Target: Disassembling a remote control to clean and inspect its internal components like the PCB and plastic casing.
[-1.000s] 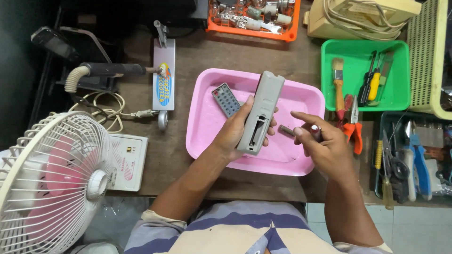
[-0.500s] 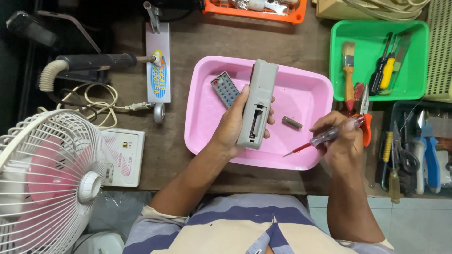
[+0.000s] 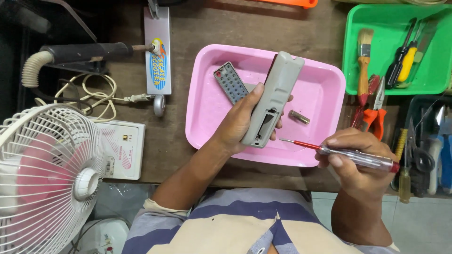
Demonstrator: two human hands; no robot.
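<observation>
The left hand [image 3: 240, 124] is wrapped around a long grey remote control [image 3: 273, 101], gripping it at its lower half with the thumb along one edge and the fingers behind, its back turned up and the open battery bay showing near the palm. It hangs just above the pink tray [image 3: 325, 155]. It looks light and stiff, a hard plastic shell that is smooth and a little slippery; the narrow sides near the middle seem the surest place to hold, clear of the open bay, whose thin edges could likely crack under prying.

The right hand [image 3: 360, 162] is closed on a slim screwdriver [image 3: 348, 154] with a clear handle and red shaft, its tip pointing toward the remote's lower end, close to it but not touching.

Beyond the left hand, in the tray, lies a small dark keypad panel [image 3: 230, 83]; between the hands, farther off, a small metal cylinder [image 3: 299, 117].

The brown desk [image 3: 226, 23] is crowded: a green tray [image 3: 400, 89] of tools beyond the right hand, orange pliers [image 3: 374, 110] beside it, and a white fan [image 3: 44, 176] well off to the left.
</observation>
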